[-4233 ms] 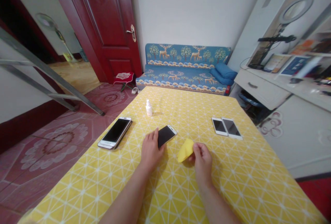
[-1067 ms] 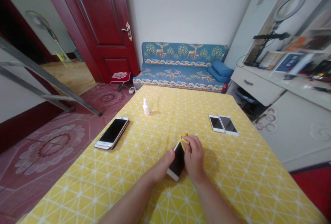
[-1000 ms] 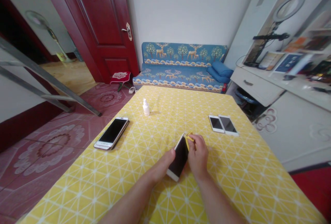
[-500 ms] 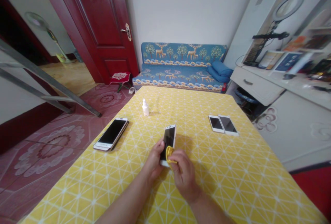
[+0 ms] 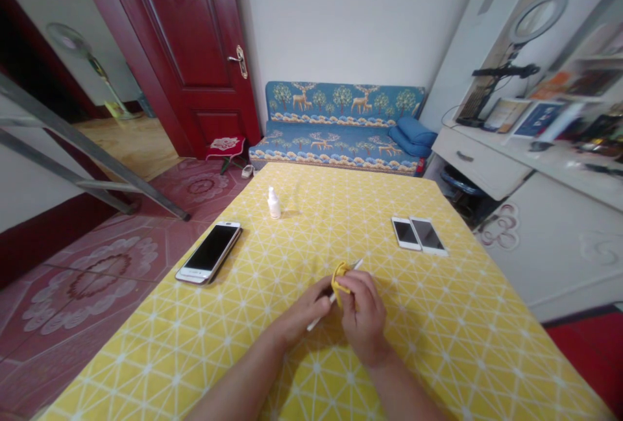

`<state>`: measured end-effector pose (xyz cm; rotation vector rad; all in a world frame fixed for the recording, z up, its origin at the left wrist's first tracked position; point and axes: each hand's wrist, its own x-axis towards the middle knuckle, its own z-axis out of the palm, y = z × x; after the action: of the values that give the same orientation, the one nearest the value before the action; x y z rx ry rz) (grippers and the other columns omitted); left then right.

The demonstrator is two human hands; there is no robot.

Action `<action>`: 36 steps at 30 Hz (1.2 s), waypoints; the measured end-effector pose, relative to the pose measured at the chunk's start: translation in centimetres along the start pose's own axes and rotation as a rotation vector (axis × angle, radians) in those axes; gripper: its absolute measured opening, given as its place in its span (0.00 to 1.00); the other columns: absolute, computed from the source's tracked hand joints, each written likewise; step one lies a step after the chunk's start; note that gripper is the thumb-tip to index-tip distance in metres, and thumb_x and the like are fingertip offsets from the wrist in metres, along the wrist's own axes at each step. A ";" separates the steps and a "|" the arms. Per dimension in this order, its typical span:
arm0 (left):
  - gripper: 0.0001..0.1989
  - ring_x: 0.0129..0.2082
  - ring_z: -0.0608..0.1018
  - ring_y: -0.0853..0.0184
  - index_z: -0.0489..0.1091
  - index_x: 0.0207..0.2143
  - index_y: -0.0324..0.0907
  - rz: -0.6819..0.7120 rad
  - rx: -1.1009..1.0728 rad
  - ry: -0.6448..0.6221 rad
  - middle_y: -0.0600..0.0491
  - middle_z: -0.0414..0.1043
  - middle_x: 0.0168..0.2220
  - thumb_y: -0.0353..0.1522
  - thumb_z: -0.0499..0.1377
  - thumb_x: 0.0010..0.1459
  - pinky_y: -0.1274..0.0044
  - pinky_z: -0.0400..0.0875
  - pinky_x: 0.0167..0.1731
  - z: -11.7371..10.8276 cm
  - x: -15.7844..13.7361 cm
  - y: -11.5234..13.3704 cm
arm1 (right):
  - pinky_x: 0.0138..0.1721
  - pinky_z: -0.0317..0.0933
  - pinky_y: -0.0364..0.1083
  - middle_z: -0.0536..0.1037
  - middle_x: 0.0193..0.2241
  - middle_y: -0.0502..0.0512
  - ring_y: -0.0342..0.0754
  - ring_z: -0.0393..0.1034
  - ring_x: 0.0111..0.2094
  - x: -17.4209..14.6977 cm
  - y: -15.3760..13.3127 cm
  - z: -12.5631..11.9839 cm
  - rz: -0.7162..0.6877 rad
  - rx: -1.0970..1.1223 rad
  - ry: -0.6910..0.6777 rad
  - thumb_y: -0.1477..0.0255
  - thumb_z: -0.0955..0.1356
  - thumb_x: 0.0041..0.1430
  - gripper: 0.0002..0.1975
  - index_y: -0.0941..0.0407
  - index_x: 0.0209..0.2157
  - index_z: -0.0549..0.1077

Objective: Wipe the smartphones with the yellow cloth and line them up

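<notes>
A white smartphone (image 5: 317,322) is turned edge-on above the table, so only its thin side shows. My left hand (image 5: 311,309) grips it from the left, thumb along the near part. My right hand (image 5: 363,307) pinches a small yellow cloth (image 5: 339,280) that is folded over the phone's edge around its middle. The phone's screen and back are hidden from me at this angle.
A yellow patterned tablecloth (image 5: 219,343) covers the table. Stacked smartphones (image 5: 210,252) lie at the left, and two more phones (image 5: 418,235) lie side by side at the right. A white spray bottle (image 5: 274,204) stands toward the back left.
The phone has turned from screen-facing to edge-on, its top tipping right. The yellow cloth has moved from the lower screen to the phone's edge, and both hands have shifted slightly right.
</notes>
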<state>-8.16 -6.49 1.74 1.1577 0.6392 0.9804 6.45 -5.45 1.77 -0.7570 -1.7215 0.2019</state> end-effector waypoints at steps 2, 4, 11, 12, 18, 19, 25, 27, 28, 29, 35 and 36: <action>0.31 0.53 0.67 0.54 0.65 0.57 0.44 -0.010 0.085 -0.040 0.49 0.69 0.53 0.40 0.62 0.51 0.66 0.59 0.53 -0.1 0.2 0.8 | 0.42 0.66 0.47 0.71 0.37 0.55 0.47 0.68 0.41 0.5 0.5 -0.5 0.024 -0.063 0.056 0.81 0.63 0.61 0.12 0.54 0.44 0.69; 0.31 0.49 0.69 0.56 0.65 0.57 0.45 -0.033 0.126 -0.056 0.50 0.70 0.50 0.37 0.62 0.48 0.69 0.62 0.48 -0.4 0.4 1.0 | 0.42 0.65 0.47 0.71 0.37 0.55 0.47 0.68 0.41 0.9 0.7 -1.0 0.047 -0.101 0.104 0.81 0.63 0.60 0.11 0.54 0.43 0.70; 0.24 0.20 0.64 0.74 0.72 0.44 0.35 -0.263 -0.188 -0.154 0.50 0.67 0.29 0.39 0.58 0.44 0.81 0.53 0.19 -0.9 0.3 -1.9 | 0.41 0.64 0.47 0.71 0.36 0.54 0.46 0.68 0.40 1.6 1.0 -1.3 0.198 -0.111 0.218 0.78 0.62 0.62 0.08 0.55 0.40 0.69; 0.25 0.20 0.65 0.74 0.71 0.44 0.35 -0.283 -0.258 -0.169 0.49 0.68 0.29 0.38 0.58 0.44 0.80 0.53 0.19 -0.9 0.3 -2.2 | 0.41 0.64 0.47 0.71 0.36 0.54 0.46 0.68 0.40 1.6 1.2 -1.3 0.216 -0.117 0.221 0.78 0.62 0.62 0.08 0.55 0.40 0.69; 0.30 0.25 0.71 0.68 0.67 0.50 0.33 -0.296 -0.552 -0.162 0.43 0.72 0.35 0.36 0.57 0.43 0.79 0.58 0.24 -0.7 0.3 -1.9 | 0.40 0.63 0.46 0.71 0.36 0.54 0.46 0.67 0.39 1.3 2.3 -1.3 0.280 -0.168 0.212 0.76 0.62 0.63 0.06 0.55 0.39 0.69; 0.31 0.26 0.72 0.66 0.67 0.51 0.32 -0.300 -0.577 -0.151 0.42 0.73 0.37 0.36 0.56 0.43 0.77 0.60 0.25 -0.7 0.2 -1.8 | 0.41 0.63 0.46 0.71 0.36 0.54 0.46 0.67 0.39 1.2 2.5 -1.2 0.275 -0.170 0.204 0.76 0.62 0.63 0.06 0.55 0.39 0.69; 0.22 0.32 0.77 0.59 0.71 0.44 0.31 -0.322 -0.773 0.015 0.43 0.76 0.33 0.34 0.54 0.46 0.71 0.67 0.34 -1.1 0.6 -1.7 | 0.41 0.63 0.47 0.72 0.36 0.54 0.47 0.67 0.40 0.0 2.2 0.3 0.217 -0.097 0.038 0.77 0.60 0.64 0.08 0.55 0.40 0.69; 0.21 0.32 0.77 0.60 0.71 0.43 0.32 -0.297 -0.835 0.077 0.44 0.77 0.32 0.34 0.55 0.48 0.72 0.68 0.36 -1.3 0.9 -1.6 | 0.42 0.63 0.48 0.72 0.37 0.55 0.48 0.67 0.40 -0.5 1.6 0.9 0.167 -0.088 -0.064 0.78 0.60 0.63 0.09 0.55 0.40 0.69; 0.21 0.34 0.78 0.62 0.70 0.44 0.31 -0.273 -0.866 0.102 0.44 0.77 0.34 0.34 0.55 0.49 0.73 0.68 0.38 -1.3 1.0 -1.5 | 0.42 0.62 0.49 0.73 0.37 0.56 0.49 0.67 0.40 -0.7 1.2 1.3 0.137 -0.098 -0.114 0.78 0.60 0.63 0.09 0.55 0.40 0.70; 0.22 0.36 0.77 0.63 0.70 0.46 0.31 -0.243 -0.893 0.121 0.44 0.77 0.37 0.34 0.54 0.50 0.74 0.68 0.40 -1.3 1.2 -1.2 | 0.42 0.62 0.49 0.73 0.36 0.56 0.49 0.67 0.40 -0.9 0.8 1.6 0.108 -0.114 -0.162 0.78 0.60 0.62 0.09 0.55 0.39 0.70; 0.36 0.57 0.67 0.64 0.60 0.57 0.28 -0.168 -0.984 0.098 0.39 0.65 0.57 0.49 0.48 0.58 0.78 0.61 0.54 -0.5 1.3 0.0 | 0.36 0.59 0.49 0.74 0.31 0.55 0.49 0.67 0.34 -1.4 -2.8 3.3 -0.060 -0.098 -0.416 0.77 0.59 0.63 0.10 0.56 0.37 0.71; 0.38 0.59 0.66 0.63 0.60 0.58 0.28 -0.165 -0.986 0.093 0.38 0.63 0.58 0.51 0.46 0.58 0.78 0.60 0.56 -0.6 1.3 0.1 | 0.36 0.59 0.49 0.74 0.30 0.55 0.49 0.67 0.34 -1.4 -3.2 3.4 -0.081 -0.089 -0.438 0.77 0.59 0.63 0.11 0.56 0.37 0.71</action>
<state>-8.07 -5.09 1.70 0.1862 0.2396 1.0208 2.25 -7.85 1.27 -0.7425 -2.1846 0.2497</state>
